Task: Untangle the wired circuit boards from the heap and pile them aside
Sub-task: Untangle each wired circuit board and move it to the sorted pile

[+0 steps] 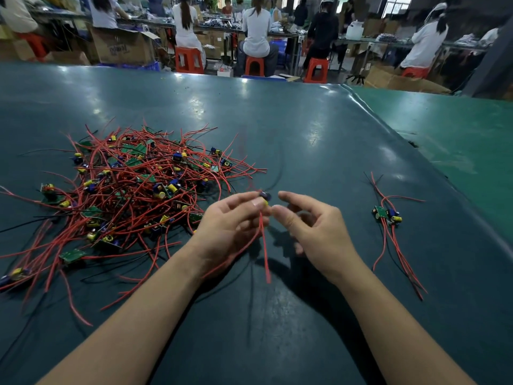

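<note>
1. on the dark green table mat (305,134), left of centre, lies the heap of wired circuit boards (133,187): small green boards with yellow capacitors and blue coils, snarled in red and black leads that spill toward the near left edge.
2. well apart on the right side of the mat lies the sorted pile (387,215), a few boards together with their red wires trailing toward the viewer.
3. between heap and pile, raised above the mat, the left hand (233,223) pinches one circuit board (264,196) at its fingertips; a yellow capacitor and a dark part show there, though blurred.
4. the board's red wire (265,251) hangs down past the left palm.
5. the right hand (313,226) is just beside the board, fingers loosely curled, thumb and forefinger parted, holding nothing; whether it touches the board cannot be told.
6. beyond the table stands an open cardboard box (122,47) on the floor; its contents cannot be seen.
7. people sit on red stools (188,61) at far benches.
</note>
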The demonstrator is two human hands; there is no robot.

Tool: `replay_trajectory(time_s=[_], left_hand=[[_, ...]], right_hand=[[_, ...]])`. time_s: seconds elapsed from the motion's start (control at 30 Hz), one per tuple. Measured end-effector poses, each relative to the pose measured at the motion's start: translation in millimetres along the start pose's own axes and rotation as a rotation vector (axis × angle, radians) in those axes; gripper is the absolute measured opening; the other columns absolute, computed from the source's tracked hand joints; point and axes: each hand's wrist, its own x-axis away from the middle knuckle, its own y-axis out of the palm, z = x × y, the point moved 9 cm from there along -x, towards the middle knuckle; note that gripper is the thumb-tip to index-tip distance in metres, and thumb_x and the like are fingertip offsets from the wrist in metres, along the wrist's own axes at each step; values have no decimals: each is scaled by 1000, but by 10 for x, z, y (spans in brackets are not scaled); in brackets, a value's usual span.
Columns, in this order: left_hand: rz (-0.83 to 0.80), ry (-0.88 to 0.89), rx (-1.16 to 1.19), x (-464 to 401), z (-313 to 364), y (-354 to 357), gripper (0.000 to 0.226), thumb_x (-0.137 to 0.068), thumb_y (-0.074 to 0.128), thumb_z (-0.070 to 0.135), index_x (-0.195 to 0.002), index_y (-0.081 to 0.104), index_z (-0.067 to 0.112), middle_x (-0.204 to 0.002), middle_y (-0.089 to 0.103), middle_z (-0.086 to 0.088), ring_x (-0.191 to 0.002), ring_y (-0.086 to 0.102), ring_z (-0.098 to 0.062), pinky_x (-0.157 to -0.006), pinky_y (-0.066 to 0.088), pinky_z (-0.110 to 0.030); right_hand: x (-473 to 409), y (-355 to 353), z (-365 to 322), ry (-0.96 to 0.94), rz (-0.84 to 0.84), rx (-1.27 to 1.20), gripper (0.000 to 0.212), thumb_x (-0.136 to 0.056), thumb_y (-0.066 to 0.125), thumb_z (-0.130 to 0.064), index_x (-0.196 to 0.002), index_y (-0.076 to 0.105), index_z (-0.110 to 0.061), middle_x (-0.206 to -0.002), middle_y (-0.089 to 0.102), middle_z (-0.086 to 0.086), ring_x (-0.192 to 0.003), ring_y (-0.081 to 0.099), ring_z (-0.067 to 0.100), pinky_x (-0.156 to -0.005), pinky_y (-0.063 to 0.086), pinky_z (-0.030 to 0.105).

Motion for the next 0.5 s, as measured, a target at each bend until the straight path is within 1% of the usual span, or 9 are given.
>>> replay_trajectory(time_s=[0.03,0.07,0.17,0.2,0.23,0.27,0.33,0.43,0.5], left_hand=[[-45,-4,-41,14,-16,50,18,-76,64,8,-94,64,7,-72,72,-5,-58,64,-12,-61,56,-19],[-88,-2,-87,29,-28,92,22,-73,65,9,-94,64,6,-71,71,-5,-58,65,-11,-62,56,-18],[-157,25,-227,62,-57,157,28,-70,67,13,-97,65,4,-73,72,-8,-61,67,-15,-61,54,-19],[-168,28,-257,72,-66,165,28,-70,68,14,-96,66,5,-74,72,-9,-63,68,-16,-61,54,-20],[-175,27,-271,76,-78,168,27,-70,69,15,-95,66,5,-75,73,-10,-66,69,-17,-63,55,-20],[-185,20,-266,77,-87,169,24,-71,69,15,-93,67,6,-76,73,-11,-68,69,-18,-65,56,-22],[-204,-14,-213,74,-98,176,19,-72,67,13,-89,68,7,-76,72,-12,-69,70,-19,-67,57,-24],[-208,-68,-168,70,-100,179,24,-75,60,18,-92,65,1,-74,72,-15,-59,67,-17,-57,54,-23],[-223,-84,-195,86,-107,196,26,-77,58,21,-93,64,1,-72,71,-14,-55,64,-15,-52,51,-21]], right_hand=[[0,35,49,46,-27,-65,42,-71,74,-39,-109,71,-22,-62,58,-14,-47,49,0,-47,40,12],[2,66,44,41,-37,-112,39,-71,74,-36,-106,71,-20,-56,57,-15,-44,48,-1,-47,38,9],[-15,0,-16,2,61,-199,6,-82,74,-18,-88,76,-18,-51,59,-14,-42,50,-2,-47,37,6],[-24,-44,15,28,100,-222,7,-85,72,-14,-80,77,-17,-47,54,-13,-39,44,-1,-43,34,8],[-28,-73,73,79,118,-259,14,-87,71,-15,-74,77,-15,-44,46,-13,-37,36,0,-39,30,12],[-37,-81,143,143,113,-311,18,-88,69,-18,-73,77,-13,-45,40,-10,-37,29,4,-36,26,15],[-25,-31,186,249,49,-438,17,-85,70,-25,-75,78,-13,-49,35,-4,-38,25,7,-36,22,14],[8,123,156,316,-128,-570,23,-73,71,-30,-88,80,-16,-52,38,-5,-40,28,5,-34,24,14],[28,162,143,340,-216,-584,26,-74,69,-28,-95,80,-17,-52,36,-6,-40,27,4,-34,24,13]])
